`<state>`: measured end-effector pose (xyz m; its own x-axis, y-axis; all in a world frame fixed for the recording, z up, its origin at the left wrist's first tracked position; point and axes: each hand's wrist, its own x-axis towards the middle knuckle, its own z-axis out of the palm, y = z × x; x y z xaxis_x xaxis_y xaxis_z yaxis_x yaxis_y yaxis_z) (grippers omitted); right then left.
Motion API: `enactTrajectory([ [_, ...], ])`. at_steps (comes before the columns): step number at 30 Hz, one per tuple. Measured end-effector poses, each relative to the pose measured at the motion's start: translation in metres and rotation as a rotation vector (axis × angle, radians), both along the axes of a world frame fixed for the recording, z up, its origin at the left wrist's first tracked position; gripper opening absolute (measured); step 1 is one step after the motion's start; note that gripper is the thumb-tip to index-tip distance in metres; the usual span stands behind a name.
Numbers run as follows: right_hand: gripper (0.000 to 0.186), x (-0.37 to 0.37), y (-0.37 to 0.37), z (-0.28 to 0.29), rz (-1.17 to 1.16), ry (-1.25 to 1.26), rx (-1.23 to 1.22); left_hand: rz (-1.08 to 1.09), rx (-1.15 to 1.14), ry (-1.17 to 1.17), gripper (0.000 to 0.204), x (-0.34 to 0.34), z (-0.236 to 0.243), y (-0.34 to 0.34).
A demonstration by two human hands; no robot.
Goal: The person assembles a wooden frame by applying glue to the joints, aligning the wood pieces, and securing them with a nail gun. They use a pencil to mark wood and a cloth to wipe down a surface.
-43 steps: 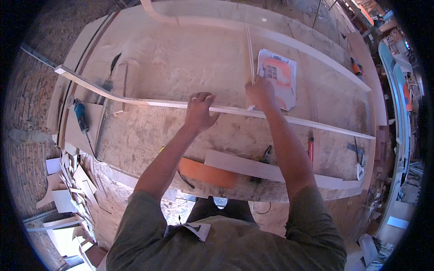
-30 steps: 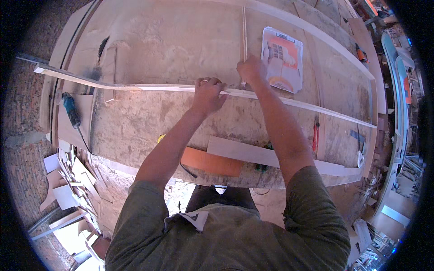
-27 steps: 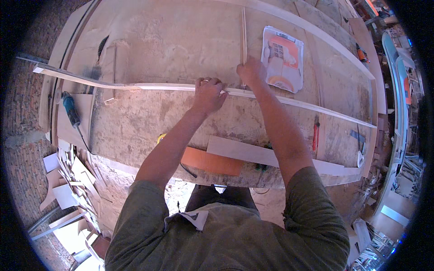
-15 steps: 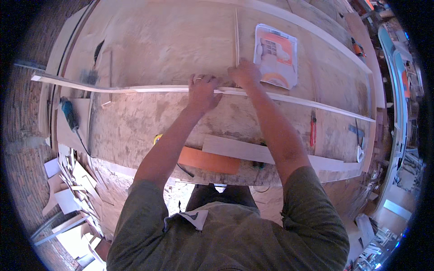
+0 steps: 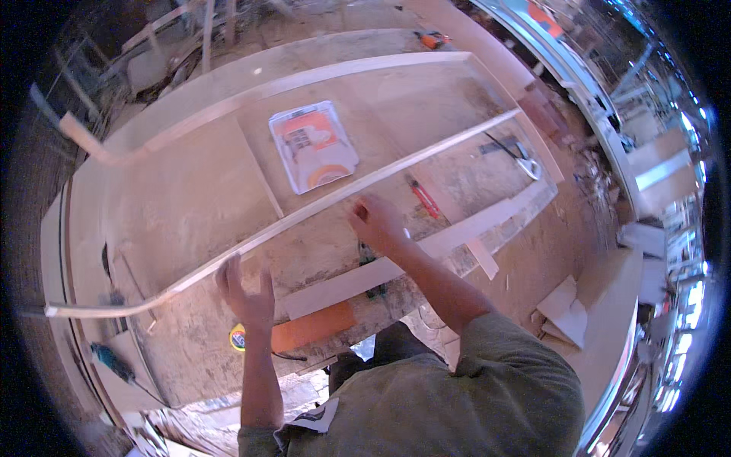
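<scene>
A long, pale wooden strip [image 5: 343,190] lies across the worktable, from its left end to its far right. My left hand [image 5: 247,293] is at the near side of the strip, thumb and fingers apart, with nothing seen in it; whether its fingertips touch the strip I cannot tell. Over the table between the strip and a pale flat board [image 5: 343,288] is my right hand [image 5: 377,221], its fingers curled in. What it holds, if anything, is hidden. A red-handled tool [image 5: 423,198] lies to its right. Beyond the strip is a white and orange printed packet [image 5: 312,145].
A yellow tape measure [image 5: 237,337] and an orange-brown board [image 5: 314,326] lie near the front edge. At the left is a teal corded power tool [image 5: 113,362]. A pale frame rail [image 5: 350,70] runs along the far side. An orange tool [image 5: 432,39] lies beyond it.
My view has turned to the right. Both hands have come off the strip toward me; the left has opened, and the right has moved to the strip's near side.
</scene>
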<state>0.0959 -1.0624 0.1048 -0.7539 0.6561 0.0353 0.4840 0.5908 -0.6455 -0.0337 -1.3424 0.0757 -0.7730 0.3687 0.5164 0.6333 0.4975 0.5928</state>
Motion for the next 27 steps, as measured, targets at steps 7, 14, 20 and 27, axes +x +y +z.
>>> enactTrajectory([
  [7, 0.017, 0.265, -0.026, -0.035, -0.427, -0.037, -0.006, -0.177, 0.087, -0.218, 0.031, 0.128, -0.006, 0.003],
  [14, 0.015, 0.415, -0.022, -0.033, -0.498, 0.129, 0.128, -0.69, -0.055, -0.149, 0.024, 0.257, -0.008, 0.081],
  [20, 0.018, 0.618, 0.007, -0.066, -0.732, 0.035, 0.117, -1.143, -0.311, -0.368, 0.026, 0.4, -0.05, 0.181],
  [27, 0.02, 0.838, 0.009, -0.03, -1.129, -0.03, -0.05, -1.342, -0.707, -0.332, 0.044, 0.521, -0.095, 0.266],
])
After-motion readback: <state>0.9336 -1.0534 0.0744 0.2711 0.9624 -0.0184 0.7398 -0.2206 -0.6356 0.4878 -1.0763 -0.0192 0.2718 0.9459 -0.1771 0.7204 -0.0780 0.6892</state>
